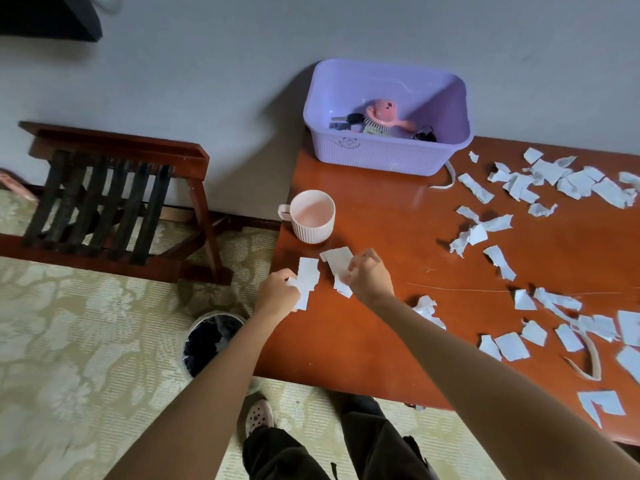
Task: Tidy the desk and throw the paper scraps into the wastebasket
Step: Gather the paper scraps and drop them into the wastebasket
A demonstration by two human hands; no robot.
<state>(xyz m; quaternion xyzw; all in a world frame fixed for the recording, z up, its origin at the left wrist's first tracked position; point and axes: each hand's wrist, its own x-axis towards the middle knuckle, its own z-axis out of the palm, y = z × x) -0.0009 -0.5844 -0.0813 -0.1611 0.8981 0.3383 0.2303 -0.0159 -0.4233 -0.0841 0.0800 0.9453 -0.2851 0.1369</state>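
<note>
My left hand (277,289) pinches white paper scraps (306,277) near the desk's left edge. My right hand (369,273) grips other white scraps (337,263) just beside it, over the red-brown desk (381,341). A round wastebasket (207,344) with a dark liner stands on the floor below the desk's left edge, partly hidden by my left forearm. Several torn white scraps (540,183) lie scattered over the right half of the desk, more scraps (554,334) nearer the front edge.
A pink ribbed mug (312,218) stands just beyond my hands. A purple plastic basket (388,152) holding a pink brush, keys and small items sits at the back by the wall. A wooden folding rack (114,195) stands on the patterned carpet to the left.
</note>
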